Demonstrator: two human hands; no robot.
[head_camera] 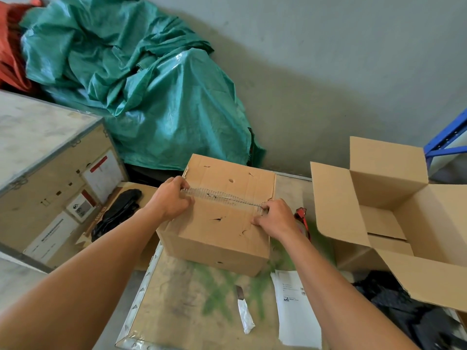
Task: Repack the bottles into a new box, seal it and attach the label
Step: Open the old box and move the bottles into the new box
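Worn brown cardboard box [222,223]: it sits closed at the centre of the frame on the scuffed wooden crate top [177,299], its lid holed and torn in several spots; you cannot see bottles.
Clear tape strip [222,197]: it runs along the lid seam, wrinkled and lifted off the cardboard, stretched between your two hands.
Left hand [168,198]: your fingers are curled tight around the left end of the tape strip at the box's left edge.
Right hand [274,218]: your fingers pinch the right end of the tape strip, with the thumb pressed on the lid near the right edge.
New open brown cardboard box [394,223]: it stands at the right of the frame, just beside the worn box, all flaps spread open, its visible interior bare.
White paper label sheet [295,309]: it lies flat on the crate top in the lower centre-right, partly under your right forearm.
Knife with a white-wrapped handle [243,311]: it lies just left of the label sheet.
Red-handled tool [302,218]: it shows behind your right hand, mostly hidden.
Crumpled green tarpaulin [141,89]: it fills the upper left against the wall.
Large wooden crate with metal edging [50,173]: it stands at the left of the frame.
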